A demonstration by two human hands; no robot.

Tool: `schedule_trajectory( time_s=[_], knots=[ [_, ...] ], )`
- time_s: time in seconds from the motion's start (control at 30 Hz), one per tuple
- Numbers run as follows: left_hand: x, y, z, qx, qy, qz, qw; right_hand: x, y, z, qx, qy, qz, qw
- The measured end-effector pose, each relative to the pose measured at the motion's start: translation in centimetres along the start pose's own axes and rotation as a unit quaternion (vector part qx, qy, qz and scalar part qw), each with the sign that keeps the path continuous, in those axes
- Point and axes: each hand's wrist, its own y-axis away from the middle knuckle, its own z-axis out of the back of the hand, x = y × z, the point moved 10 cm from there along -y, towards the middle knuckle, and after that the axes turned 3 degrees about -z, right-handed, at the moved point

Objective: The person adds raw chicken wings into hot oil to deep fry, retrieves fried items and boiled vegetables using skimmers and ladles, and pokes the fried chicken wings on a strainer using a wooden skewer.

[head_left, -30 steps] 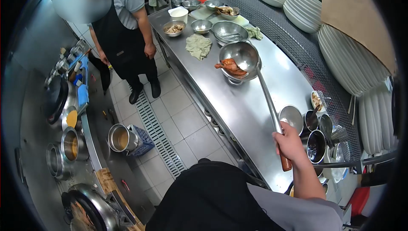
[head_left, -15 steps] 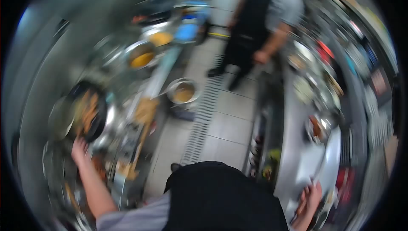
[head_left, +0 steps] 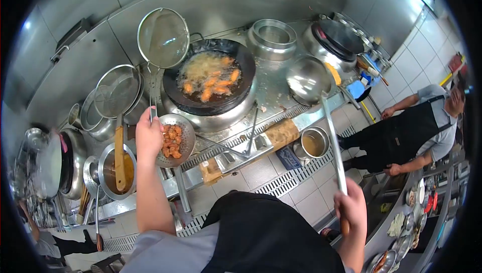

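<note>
On the left, a round sieve [head_left: 118,92] with a wooden handle lies over some pots, and its handle crosses a metal bowl [head_left: 107,184] of brown liquid. Next comes the person's left hand [head_left: 149,135], its fingers wrapped around the thin handle of a mesh strainer [head_left: 163,37]. The strainer is up beside the wok's left edge. Just right of this hand, a scoop with holes [head_left: 189,142] has crispy brown bits [head_left: 172,141] in it. Then comes the black wok [head_left: 201,105], where long orange-brown pieces [head_left: 206,94] sit in bubbly oil. Farther right is the big ladle [head_left: 308,79]; you cannot tell if its bowl touches the stove. The right hand [head_left: 351,206] is curled around the ladle's long handle, low down. Another person [head_left: 407,130] in a black apron stands at the far right.
</note>
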Motion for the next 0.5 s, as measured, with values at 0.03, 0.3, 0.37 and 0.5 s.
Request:
schedule_trajectory(
  time_s=[0.03,0.3,0.37,0.5],
  knots=[
    [0.1,-0.1,0.5,-0.005,-0.014,-0.007,1.0,2.2,-3.3,-2.7,0.039,0.087,0.027,0.995],
    [-6.4,0.8,0.4,-0.021,-0.365,-0.076,0.928,14.8,-24.9,-20.0,0.04,0.477,0.298,0.826],
    [-6.7,1.1,-1.6,0.007,-0.429,-0.054,0.902,15.3,-28.6,-21.5,0.052,0.503,0.293,0.811],
    [-6.4,2.8,-5.0,0.024,-0.448,0.05,0.893,13.3,-32.0,-21.3,0.123,0.483,0.263,0.826]
  ],
)
